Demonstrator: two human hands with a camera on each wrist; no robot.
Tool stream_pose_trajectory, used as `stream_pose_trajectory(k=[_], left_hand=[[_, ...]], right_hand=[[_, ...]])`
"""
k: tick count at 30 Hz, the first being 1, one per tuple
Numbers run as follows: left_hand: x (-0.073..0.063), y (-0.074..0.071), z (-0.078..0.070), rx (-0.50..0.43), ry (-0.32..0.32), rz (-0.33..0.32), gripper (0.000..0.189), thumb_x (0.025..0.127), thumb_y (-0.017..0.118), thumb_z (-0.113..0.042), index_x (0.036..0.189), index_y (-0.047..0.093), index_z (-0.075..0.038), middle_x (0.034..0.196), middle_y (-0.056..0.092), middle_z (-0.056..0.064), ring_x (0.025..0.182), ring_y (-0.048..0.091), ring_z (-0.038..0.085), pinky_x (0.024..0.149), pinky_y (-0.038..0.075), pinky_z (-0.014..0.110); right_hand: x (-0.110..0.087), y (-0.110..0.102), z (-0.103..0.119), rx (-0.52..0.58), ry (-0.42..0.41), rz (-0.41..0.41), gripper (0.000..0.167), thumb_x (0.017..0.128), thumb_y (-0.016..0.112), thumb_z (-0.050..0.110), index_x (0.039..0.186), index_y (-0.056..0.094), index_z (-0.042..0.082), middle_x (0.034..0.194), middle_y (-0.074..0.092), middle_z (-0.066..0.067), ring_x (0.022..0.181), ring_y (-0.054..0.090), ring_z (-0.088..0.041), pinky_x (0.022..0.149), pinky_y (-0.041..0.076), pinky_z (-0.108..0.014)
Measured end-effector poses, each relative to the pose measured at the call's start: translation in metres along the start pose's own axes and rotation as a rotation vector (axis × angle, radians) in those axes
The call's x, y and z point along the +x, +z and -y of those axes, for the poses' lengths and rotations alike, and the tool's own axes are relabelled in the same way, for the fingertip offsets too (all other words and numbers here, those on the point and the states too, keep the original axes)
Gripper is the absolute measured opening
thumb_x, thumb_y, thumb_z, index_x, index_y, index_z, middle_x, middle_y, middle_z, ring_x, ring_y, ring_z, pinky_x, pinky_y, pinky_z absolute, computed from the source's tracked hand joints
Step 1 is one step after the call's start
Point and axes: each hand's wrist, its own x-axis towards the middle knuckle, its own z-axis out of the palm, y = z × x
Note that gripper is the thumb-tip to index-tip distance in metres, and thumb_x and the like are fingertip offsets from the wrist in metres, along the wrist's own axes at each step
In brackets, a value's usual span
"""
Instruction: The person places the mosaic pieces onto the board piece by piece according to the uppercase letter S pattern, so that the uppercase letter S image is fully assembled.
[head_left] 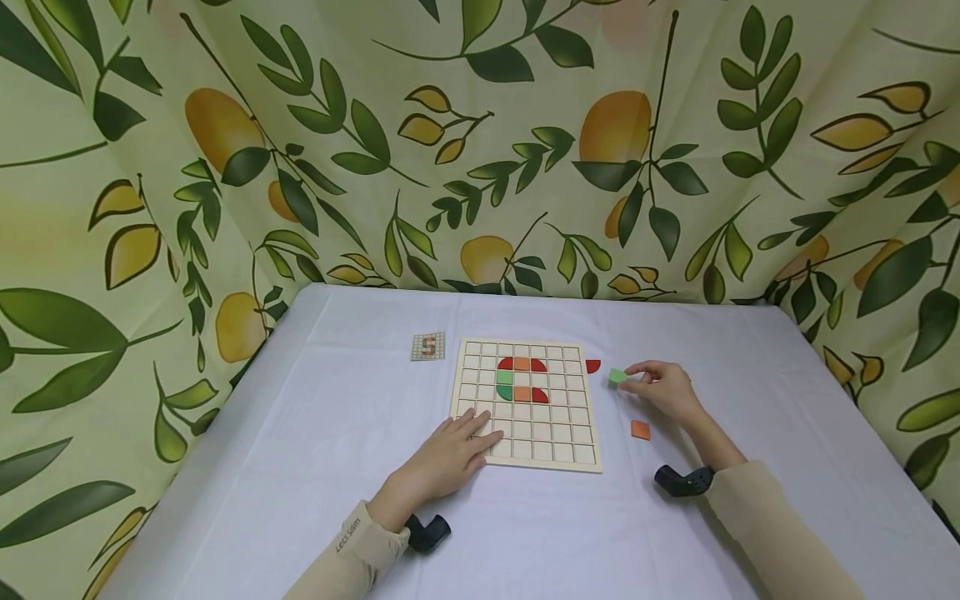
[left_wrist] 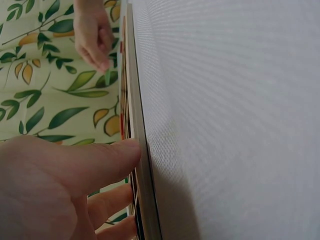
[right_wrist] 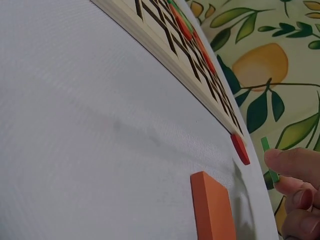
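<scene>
Green between thumb and fingers of the right hand (head_left: 667, 390): a small square tile (head_left: 617, 377), pinched near one edge, seen edge-on from the right wrist and apparently raised off the white-covered tabletop (head_left: 322, 433). Located to the right of the gridded board (head_left: 551, 432), just past a red quarter-round tile (head_left: 593, 366) at that side of the board; touching the rim or merely close, cannot tell. Nearer the right wrist, an orange square tile (head_left: 640, 430), flat on the cloth and apart from both.

Spread wide over the near left part of the board: the left hand (head_left: 452, 450), fingers extended across the grid, thumb tip at the rim in the left wrist view, gripping no tile. Set among the cells, red, orange and green pieces in a partial figure. Beside the far left corner, a small patterned card (head_left: 428, 347), too small to read closely.

Judging by looks, light and stiff, probably painted wood; smooth faces perhaps slightly slippery, hardly fragile. Best taken lightly by two opposite sides, with the underside left free. Thick enough at the edges for fingertips, but likely to twist in a loose pinch. As for the board, probably rigid and light enough to slide on cloth, so best steadied at the rim or on bare cells.
</scene>
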Motion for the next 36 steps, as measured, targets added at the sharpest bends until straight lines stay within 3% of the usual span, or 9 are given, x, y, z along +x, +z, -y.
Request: stream_pose_trajectory(k=[14,28,36], left_hand=[[0.0,0.0,0.0,0.002,-0.009,0.006,0.043,0.101,0.047,-0.025,0.143,0.048,-0.024,0.157,0.036,0.008,0.149,0.029,0.031,0.12,0.029,0.053],[-0.001,-0.001,-0.002,-0.016,-0.011,0.0,0.043,0.1,0.048,-0.023,0.143,0.048,-0.023,0.157,0.036,0.008,0.149,0.03,0.031,0.12,0.029,0.054],[-0.001,0.0,-0.002,0.012,-0.003,0.0,0.042,0.1,0.047,-0.024,0.143,0.048,-0.023,0.158,0.035,0.007,0.149,0.029,0.03,0.12,0.03,0.053]], right_hand=[[-0.003,0.011,0.006,0.01,-0.042,0.017,0.035,0.081,0.074,0.019,0.108,0.068,-0.002,0.065,0.045,0.003,0.06,0.04,-0.01,0.05,0.03,-0.02],[-0.009,0.022,0.018,0.055,0.009,0.062,0.037,0.082,0.076,0.024,0.109,0.067,0.0,0.064,0.044,0.003,0.061,0.041,-0.012,0.047,0.03,-0.021],[-0.01,0.027,0.019,0.049,-0.043,0.08,0.034,0.082,0.075,0.022,0.107,0.068,0.0,0.065,0.045,0.003,0.062,0.041,-0.01,0.05,0.031,-0.019]])
